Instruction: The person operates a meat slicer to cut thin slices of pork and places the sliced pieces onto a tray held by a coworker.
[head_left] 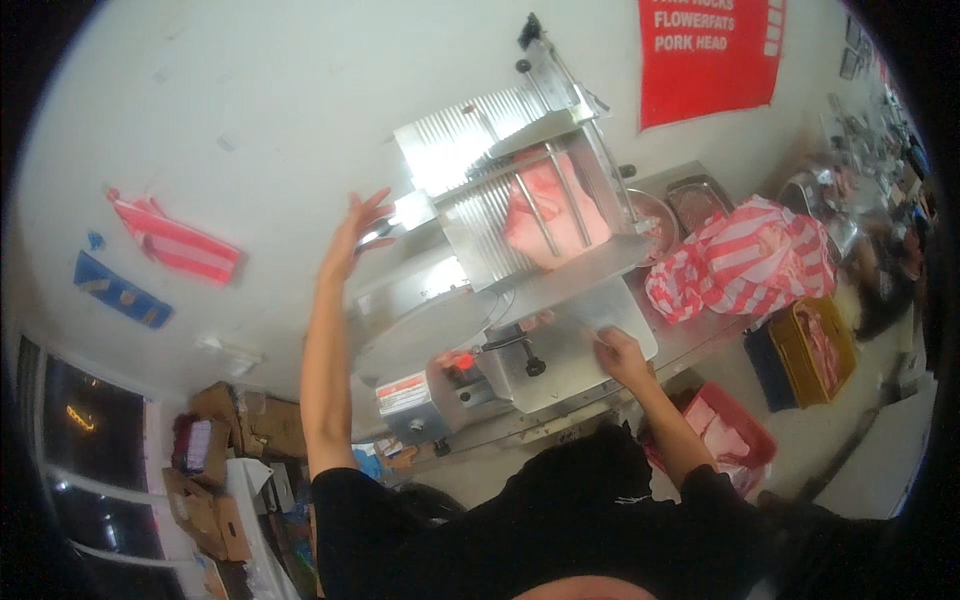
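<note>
A metal meat slicer with a ribbed carriage stands on the counter before me. On its carriage lies a slab of pink raw meat, behind metal rods. My left hand reaches up to the carriage's left end, its fingers spread against the shiny handle. Lower right, my right hand is held over the slicer's flat metal receiving plate, fingers curled together. Whatever it may hold is too small and blurred to make out. A red knob shows on the slicer's base.
Red-and-white striped plastic bags sit at the right, beside a metal bowl and a tray. Lower down are a yellow crate with meat and a red tub with pale meat. Cardboard boxes are stacked lower left.
</note>
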